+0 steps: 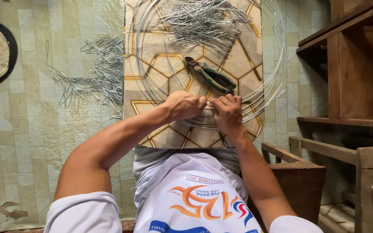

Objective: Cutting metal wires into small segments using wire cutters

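**Both hands pinched on one strand of wire**

Thin silver steel wire (207, 108), short visible stretch, lying crosswise between the fists, long axis left to right, at the near edge of the large coil of silver wire (277, 64). Left hand (183, 105) curled tight, thumb and fingers pinching one end; right hand (228, 112) likewise closed on the other end, knuckles nearly touching. Neither nearer: wire shared. Just beyond the right hand, green-handled metal pliers (210, 76) lying aslant on the patterned board (152, 64). Farther off, heap of bent silver wire pieces (203, 19) atop the board; another scattered heap (96, 75) left on the tiled floor (44, 129). Wooden shelving (355, 64) at right.
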